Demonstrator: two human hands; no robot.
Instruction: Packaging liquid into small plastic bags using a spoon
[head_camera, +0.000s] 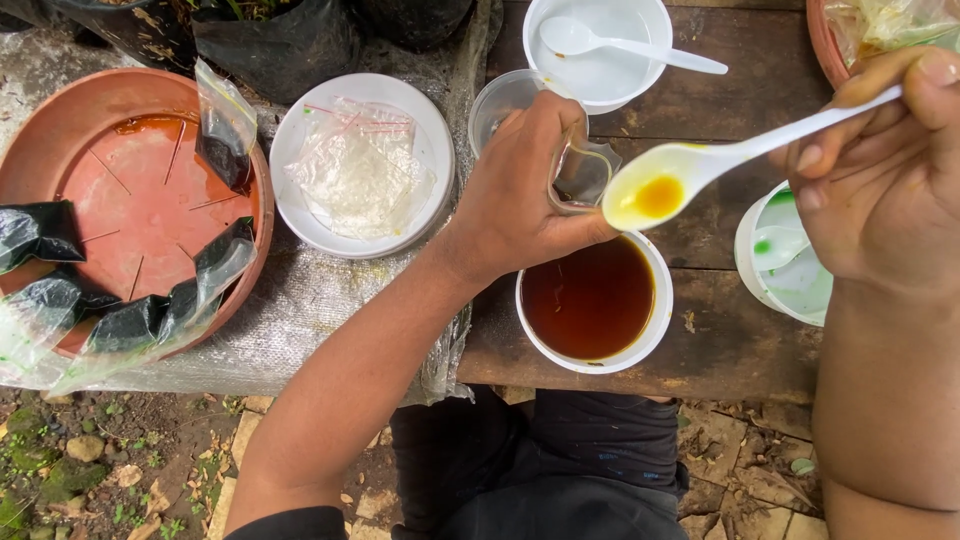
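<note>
- The surface is dark, worn wooden planking; its left portion is covered by a grey woven sheet that hangs over the near edge.
- A large terracotta saucer sits on the sheet at far left, wet inside, with an orange residue near its far rim. Several small clear bags of black filling lie across its near rim, and one more leans on its right rim.
- Beside the saucer, a white plate carries a pile of empty clear bags.
- Near the front edge, a white bowl holds dark brown liquid.
- At the far edge, a second white bowl holds a spare white spoon; an empty clear cup stands just left of it.
- At right, a white cup with green-streaked contents and a spoon bowl inside sits partly under my right arm.
- My left hand is clenched around a small clear bag, holding it mouth-open just above the far rim of the brown bowl.
- My right hand grips the handle of a white plastic spoon. Its bowl carries yellow-orange liquid and hovers right at the bag's mouth, above the brown bowl.
</note>
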